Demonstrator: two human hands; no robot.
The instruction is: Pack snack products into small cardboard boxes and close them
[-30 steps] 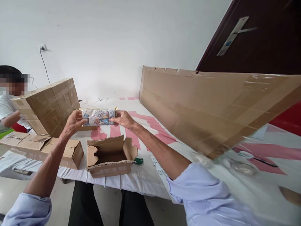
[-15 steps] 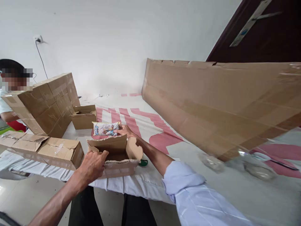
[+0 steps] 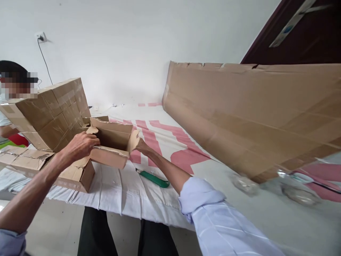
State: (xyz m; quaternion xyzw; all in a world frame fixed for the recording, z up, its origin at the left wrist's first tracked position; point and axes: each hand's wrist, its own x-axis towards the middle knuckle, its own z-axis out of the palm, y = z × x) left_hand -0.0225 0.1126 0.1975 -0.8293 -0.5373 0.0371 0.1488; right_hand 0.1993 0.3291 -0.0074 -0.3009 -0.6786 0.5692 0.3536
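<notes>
An open cardboard box (image 3: 108,156) is between my two hands, slightly tilted and above the cloth. My left hand (image 3: 84,145) grips its near left edge, fingers curled over the rim. At the opposite end, my right hand (image 3: 143,146) has hold of the raised right flap; most of its fingers are behind the cardboard. The inside looks dark, and its bottom is hidden from me. Closer to me on the cloth lies a green utility knife (image 3: 153,179). Behind the held box, another open carton (image 3: 102,118) is mostly covered.
Taped cartons (image 3: 50,110) are stacked at left, with a row of closed boxes (image 3: 77,174) along the front edge. A large cardboard sheet (image 3: 239,110) leans at right near clear tape rolls (image 3: 245,183). A person (image 3: 10,117) sits beyond the stack.
The open box has moved up, away and left in both hands. My right hand went from the printed pouch to the box's flap. The pouch is out of sight; the knife is uncovered.
</notes>
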